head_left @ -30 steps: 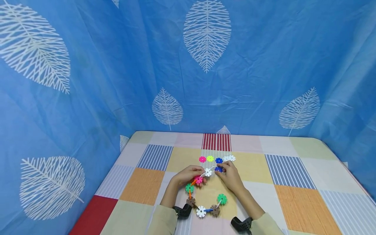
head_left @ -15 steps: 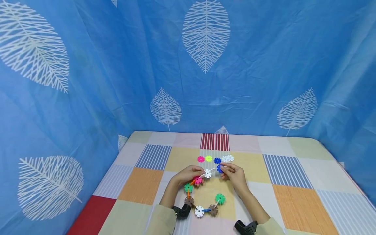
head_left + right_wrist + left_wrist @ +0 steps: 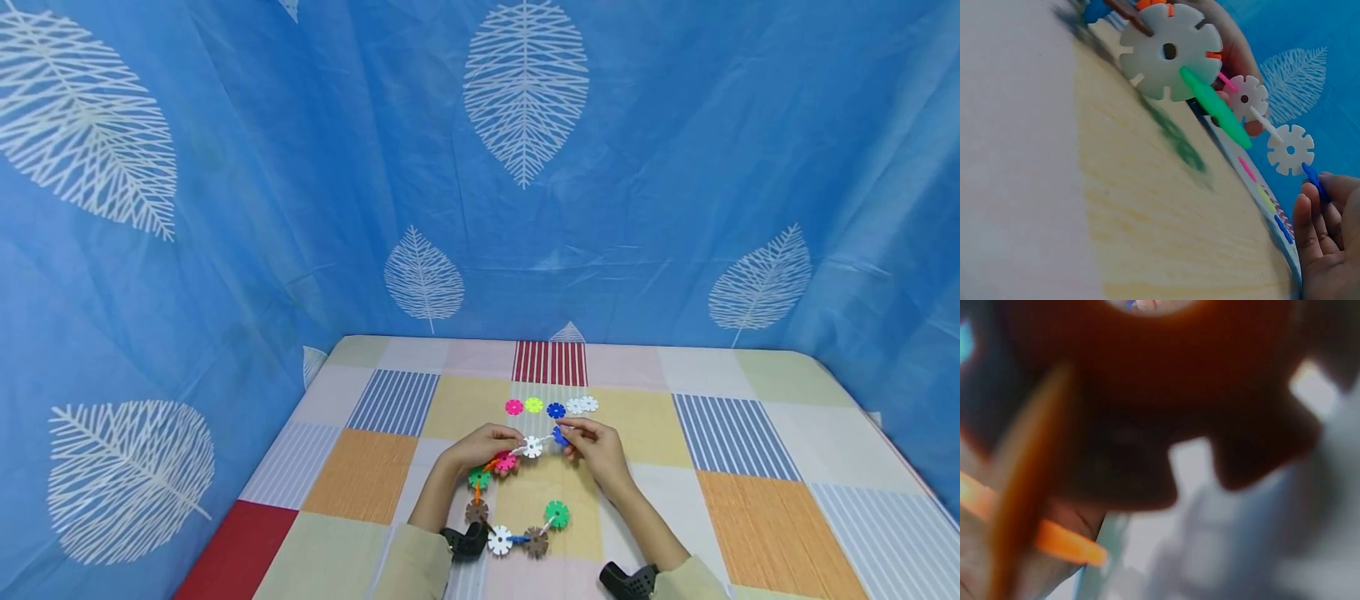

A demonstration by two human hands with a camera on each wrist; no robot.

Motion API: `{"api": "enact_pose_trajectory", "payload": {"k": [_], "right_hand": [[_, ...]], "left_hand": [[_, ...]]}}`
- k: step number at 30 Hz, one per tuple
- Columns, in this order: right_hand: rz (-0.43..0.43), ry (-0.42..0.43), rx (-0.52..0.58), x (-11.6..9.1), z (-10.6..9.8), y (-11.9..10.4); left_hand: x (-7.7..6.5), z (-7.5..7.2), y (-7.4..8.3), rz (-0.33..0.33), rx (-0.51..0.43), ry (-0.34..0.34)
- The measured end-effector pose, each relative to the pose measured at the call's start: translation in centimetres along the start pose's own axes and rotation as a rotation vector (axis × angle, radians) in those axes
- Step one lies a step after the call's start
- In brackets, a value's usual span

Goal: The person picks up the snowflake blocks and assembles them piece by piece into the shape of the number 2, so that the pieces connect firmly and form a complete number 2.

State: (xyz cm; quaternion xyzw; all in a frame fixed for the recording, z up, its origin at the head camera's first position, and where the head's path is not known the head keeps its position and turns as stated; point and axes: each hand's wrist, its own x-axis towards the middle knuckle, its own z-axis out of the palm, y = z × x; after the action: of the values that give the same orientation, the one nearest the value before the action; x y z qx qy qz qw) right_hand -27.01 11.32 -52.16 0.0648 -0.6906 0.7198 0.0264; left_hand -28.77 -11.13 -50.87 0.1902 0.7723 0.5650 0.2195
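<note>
Nearest the camera are two beige sleeves [image 3: 416, 560] and a black wrist camera [image 3: 627, 581] on each wrist. Just beyond sits the low end of a chain [image 3: 500, 541] of thin, flat discs, smooth and plastic-looking, round with notched rims and a little centre hole. It curves in an open loop: a green disc [image 3: 557, 514] at the free end, then brown, white, brown and green ones linked by pieces set edge-on, running up to the left hand.

The left hand [image 3: 480, 446] has thumb and fingers pinching the chain around the pink disc and the white link; its own wrist view is mostly dark blur. The right hand [image 3: 596, 450] pinches the edge of a blue disc [image 3: 560, 435], which is slotted onto the chain's far end.

Past the hands there's a row of loose discs: pink [image 3: 513, 407], yellow [image 3: 533, 404], blue [image 3: 556, 410] and two whites [image 3: 582, 405] touching or overlapping. All that lies on a patchwork-print cloth [image 3: 780, 525], with a slightly creased blue curtain [image 3: 645, 208] with white leaf prints behind.

Compared with a second ago, the right thumb and finger have closed up on the blue disc, and the chain's low end has slid a bit left. The loose row hasn't moved.
</note>
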Motion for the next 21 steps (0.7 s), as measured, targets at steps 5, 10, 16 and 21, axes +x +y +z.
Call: {"api": "enact_pose_trajectory", "payload": {"k": [5,10,16,21], "right_hand": [[-0.014,-0.016,-0.011,-0.04,0.14,-0.03],[0.024,-0.032,0.018,-0.04,0.05,-0.03],[0.046,-0.042,0.047,0.02,0.09,0.03],[0.066,-0.055,0.067,0.08,0.34,0.22]], "left_hand": [[0.03,0.16,0.14,0.013,0.003,0.013],[-0.06,0.34,0.36,0.042,0.006,0.002],[-0.22,0.5,0.57,0.054,-0.002,0.015],[-0.27,0.43,0.37,0.038,-0.043,0.007]]}}
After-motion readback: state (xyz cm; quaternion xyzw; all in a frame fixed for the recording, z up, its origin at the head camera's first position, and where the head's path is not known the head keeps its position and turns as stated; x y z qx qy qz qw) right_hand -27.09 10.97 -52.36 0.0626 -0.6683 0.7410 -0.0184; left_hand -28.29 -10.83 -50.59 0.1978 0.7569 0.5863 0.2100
